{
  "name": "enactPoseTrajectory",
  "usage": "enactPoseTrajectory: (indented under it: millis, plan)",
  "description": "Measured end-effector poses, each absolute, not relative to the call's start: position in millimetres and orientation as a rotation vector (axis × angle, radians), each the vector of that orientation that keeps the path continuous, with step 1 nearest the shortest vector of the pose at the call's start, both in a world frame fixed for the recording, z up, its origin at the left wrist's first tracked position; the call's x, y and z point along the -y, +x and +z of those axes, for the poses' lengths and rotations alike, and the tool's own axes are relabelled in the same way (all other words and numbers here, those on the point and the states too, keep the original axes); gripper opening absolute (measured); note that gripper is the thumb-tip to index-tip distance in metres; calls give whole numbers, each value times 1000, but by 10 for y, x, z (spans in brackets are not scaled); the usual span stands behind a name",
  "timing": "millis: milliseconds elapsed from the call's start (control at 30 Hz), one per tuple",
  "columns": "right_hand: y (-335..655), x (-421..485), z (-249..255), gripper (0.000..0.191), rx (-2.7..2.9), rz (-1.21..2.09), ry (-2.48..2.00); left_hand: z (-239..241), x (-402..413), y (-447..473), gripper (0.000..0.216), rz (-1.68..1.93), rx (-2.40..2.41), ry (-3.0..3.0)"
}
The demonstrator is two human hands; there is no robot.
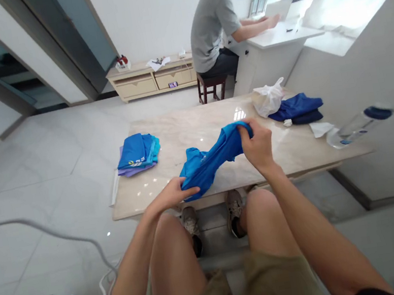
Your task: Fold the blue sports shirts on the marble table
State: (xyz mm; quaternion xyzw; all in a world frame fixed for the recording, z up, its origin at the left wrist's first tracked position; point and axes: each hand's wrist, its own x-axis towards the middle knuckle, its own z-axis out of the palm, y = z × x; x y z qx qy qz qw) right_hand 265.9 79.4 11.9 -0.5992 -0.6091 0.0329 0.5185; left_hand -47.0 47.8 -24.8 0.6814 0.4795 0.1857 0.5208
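A bright blue shirt [208,160] is bunched up over the near edge of a low marble table [223,173]. My left hand [172,193] grips its lower end close to the table's front edge. My right hand [256,143] holds the upper end, lifted a little above the tabletop. The cloth stretches slantwise between both hands. My knees and shoes show under the table's front.
A stack of folded blue and purple shirts [138,153] lies at the table's left. At the right are a white plastic bag [267,99], dark blue clothes [297,107], a tissue and a lying water bottle [360,125]. A person in grey [213,25] sits at a white desk behind.
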Motion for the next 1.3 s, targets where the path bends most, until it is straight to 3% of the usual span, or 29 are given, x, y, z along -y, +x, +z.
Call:
enactPoseTrajectory:
  millis: [133, 300, 367, 467, 533, 633, 767, 867, 1033, 1133, 1300]
  plan:
    - [2907, -338, 501, 20, 1794, 11, -1551, 316, -149, -855, 48, 536, -1171, 1747]
    - [3112, 36, 1355, 29, 1674, -172, -1407, 1253, 127, -971, 43, 1084, -1239, 1868]
    - [3174, 207, 1530, 33, 1649, -184, -1339, 1403, 246, -962, 45, 1071, -1228, 1886]
    - [3270, 377, 1455, 33, 1915, -20, -1307, 1333, 333, -988, 39, 800, -1329, 1995]
    - [3329, 421, 1309, 24, 2124, 113, -1340, 1237, 339, -1028, 32, 722, -1449, 2068]
    - [3394, 474, 1273, 8, 2136, 88, -1401, 1274, 399, -1057, 24, 861, -1567, 2133]
    - [3437, 638, 1608, 27, 1867, -102, -1299, 1566, 699, -1024, 16, 1224, -1734, 2210]
    - [3470, 709, 1660, 28, 1648, -90, -1270, 1547, 900, -1046, 20, 1246, -1722, 2278]
    - [3592, 582, 1177, 15, 1633, 117, -1533, 1093, 942, -1247, 42, 736, -1552, 2119]
    - [3690, 554, 1135, 14, 1620, 124, -1516, 1088, 942, -1373, 50, 818, -1534, 2009]
    - [3742, 637, 1423, 27, 1502, 171, -1386, 1341, 999, -1399, 55, 931, -1572, 1850]
